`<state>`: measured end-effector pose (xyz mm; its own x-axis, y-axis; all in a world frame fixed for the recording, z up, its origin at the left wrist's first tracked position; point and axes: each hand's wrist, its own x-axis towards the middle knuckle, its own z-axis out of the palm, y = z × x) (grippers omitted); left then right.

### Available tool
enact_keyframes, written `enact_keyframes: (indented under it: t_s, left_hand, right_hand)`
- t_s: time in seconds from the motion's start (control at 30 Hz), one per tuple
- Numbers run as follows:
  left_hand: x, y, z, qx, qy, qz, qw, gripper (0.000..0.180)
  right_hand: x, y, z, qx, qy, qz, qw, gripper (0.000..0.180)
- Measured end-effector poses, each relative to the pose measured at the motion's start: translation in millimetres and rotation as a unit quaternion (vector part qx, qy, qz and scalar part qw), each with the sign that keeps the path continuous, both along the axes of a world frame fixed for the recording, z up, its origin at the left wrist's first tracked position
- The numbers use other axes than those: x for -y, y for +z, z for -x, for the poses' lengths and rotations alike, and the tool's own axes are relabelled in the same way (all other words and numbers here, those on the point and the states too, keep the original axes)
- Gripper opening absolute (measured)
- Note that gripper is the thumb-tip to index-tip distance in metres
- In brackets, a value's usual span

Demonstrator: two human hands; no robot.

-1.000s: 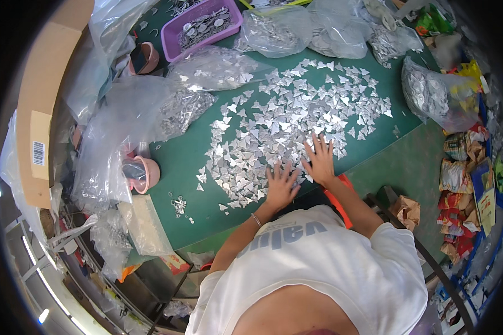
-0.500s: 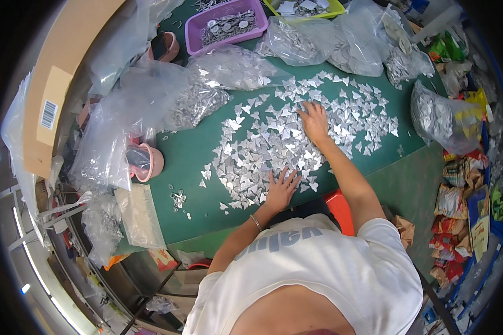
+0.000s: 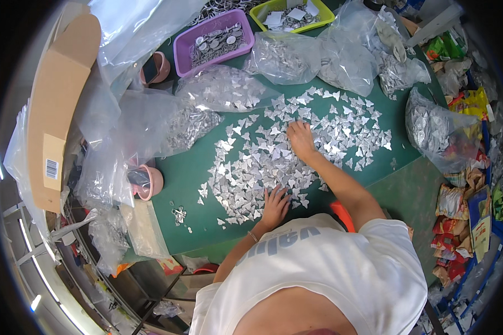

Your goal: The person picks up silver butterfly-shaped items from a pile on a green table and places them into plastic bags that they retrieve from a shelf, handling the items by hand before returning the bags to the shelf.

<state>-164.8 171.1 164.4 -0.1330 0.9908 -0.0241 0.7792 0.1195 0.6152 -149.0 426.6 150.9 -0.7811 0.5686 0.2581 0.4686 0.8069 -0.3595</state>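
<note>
Hundreds of winged metal pieces (image 3: 246, 181) across bench (image 3: 179, 176): probably light, stiff, best pinched by edges. Left hand (image 3: 275, 208) wide, near side; right hand (image 3: 301, 138) curled, farther; holding what, cannot tell.

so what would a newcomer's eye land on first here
Probably the broad scatter of shiny silver pieces across the middle of the green tabletop. Next, the purple basket and the yellow-green basket stand out at the table's far side. The large brown cardboard looms along the picture's left side.
</note>
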Motion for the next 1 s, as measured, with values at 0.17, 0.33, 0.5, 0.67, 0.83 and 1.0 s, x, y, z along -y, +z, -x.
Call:
enact_keyframes:
  t_s: [0.17,0.33,0.5,0.67,0.83,1.0]
  left_hand:
    - [-9.6,1.8,6.6,0.006,0.033,-0.027,0.999,0.031]
    - [-11.5,1.9,10.3,-0.005,0.050,-0.047,0.998,0.030]
    - [-7.4,4.3,13.7,0.010,0.079,-0.071,0.994,0.033]
    - [-10.9,-2.4,12.0,0.003,0.081,-0.080,0.993,0.034]
    - [-24.1,2.2,7.6,0.016,0.066,-0.097,0.993,0.043]
    - [-36.7,0.3,7.2,0.007,0.053,-0.099,0.994,0.050]
  right_hand:
    - [6.5,3.1,0.6,0.047,-0.025,-0.010,0.999,0.012]
    - [11.3,0.0,-0.4,0.086,-0.025,-0.041,0.995,0.008]
    - [13.8,3.4,-7.5,-0.025,-0.014,0.019,0.999,0.001]
    - [10.4,45.9,-42.7,-0.178,-0.103,0.121,0.971,0.006]
    - [-14.3,145.3,-135.0,-0.249,-0.314,0.126,0.908,0.004]
    - [-74.8,224.5,-255.5,-0.298,-0.490,-0.126,0.810,0.010]
